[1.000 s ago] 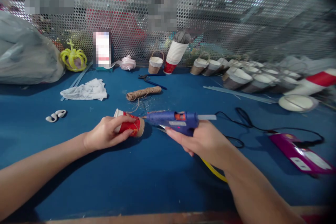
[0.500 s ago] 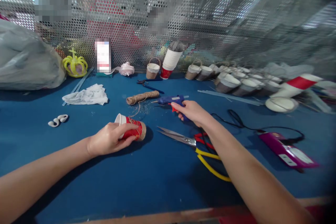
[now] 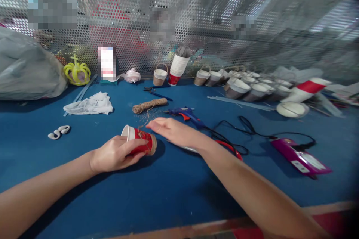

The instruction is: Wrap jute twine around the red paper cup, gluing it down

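My left hand (image 3: 114, 153) is wrapped round a red and white paper cup (image 3: 142, 134), which lies on its side with its mouth to the left. Brown twine is wound about the cup's base, and a loose strand runs up to the twine roll (image 3: 150, 105). Just right of the cup is my right hand (image 3: 169, 130), palm down, fingers stretched toward the strand and holding nothing I can see. A blue glue gun (image 3: 179, 111) with a red trigger rests on the table beyond it. Scissors (image 3: 230, 147) lie mostly hidden under my right forearm.
Pliers (image 3: 157, 92), a stack of cups (image 3: 179, 65) and several twine-covered cups (image 3: 238, 87) stand or lie toward the mesh wall. A purple power strip (image 3: 300, 157) with black cable is at right. White cloth (image 3: 89, 104) and a grey bag (image 3: 28, 67) are at left.
My right hand has let go of the glue gun, leaving it on the table, and has moved left and nearer to the cup. My left hand still holds the cup.
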### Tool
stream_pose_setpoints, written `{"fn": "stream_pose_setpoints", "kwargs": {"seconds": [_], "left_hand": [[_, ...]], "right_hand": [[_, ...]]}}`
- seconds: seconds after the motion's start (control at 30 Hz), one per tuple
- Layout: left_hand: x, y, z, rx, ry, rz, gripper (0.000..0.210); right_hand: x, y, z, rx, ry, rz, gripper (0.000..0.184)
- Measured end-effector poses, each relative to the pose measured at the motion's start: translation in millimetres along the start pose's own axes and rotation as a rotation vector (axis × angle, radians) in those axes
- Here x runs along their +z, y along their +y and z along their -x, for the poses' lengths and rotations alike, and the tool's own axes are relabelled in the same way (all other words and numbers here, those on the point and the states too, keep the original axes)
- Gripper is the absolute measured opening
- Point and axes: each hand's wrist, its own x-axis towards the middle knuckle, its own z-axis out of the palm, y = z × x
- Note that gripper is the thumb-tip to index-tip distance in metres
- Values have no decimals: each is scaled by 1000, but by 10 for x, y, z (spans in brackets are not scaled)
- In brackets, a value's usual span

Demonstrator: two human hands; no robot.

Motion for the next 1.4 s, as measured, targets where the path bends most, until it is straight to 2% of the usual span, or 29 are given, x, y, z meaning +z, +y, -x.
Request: {"fn": "stream_pose_setpoints", "kwargs": {"seconds": [0.03,0.1,0.23,0.3,0.5,0.6,0.7,0.97,1.23,1.4], "left_hand": [[0,3,0,2,-6,6,19],[-2,7,-4,12,-23,32,18],[-30,24,-21,12,-26,76,18],[-59,43,-35,-37,-12,99,20],[-124,101,-96,-375,73,320,22],[-118,116,-111,-496,110,432,22],[-112,130,-112,-553,113,520,22],[-125,147,-95,-534,106,485,22],[-160,166,-82,-394,114,396,19],[-159,157,-69,-320,139,422,21]], "right_hand": [[76,-68,-14,-6,-89,-46,38],[192,-150,-37,22,-122,-157,28],[283,-142,-46,175,-13,-459,19],[270,-107,-39,208,56,-540,15],[138,-54,-19,186,274,-575,20],[113,-22,-10,163,309,-551,22],[118,23,-8,153,312,-502,23],[131,4,-26,198,284,-463,20],[163,-1,-27,237,246,-477,17],[175,-14,-23,260,223,-488,19]]}}
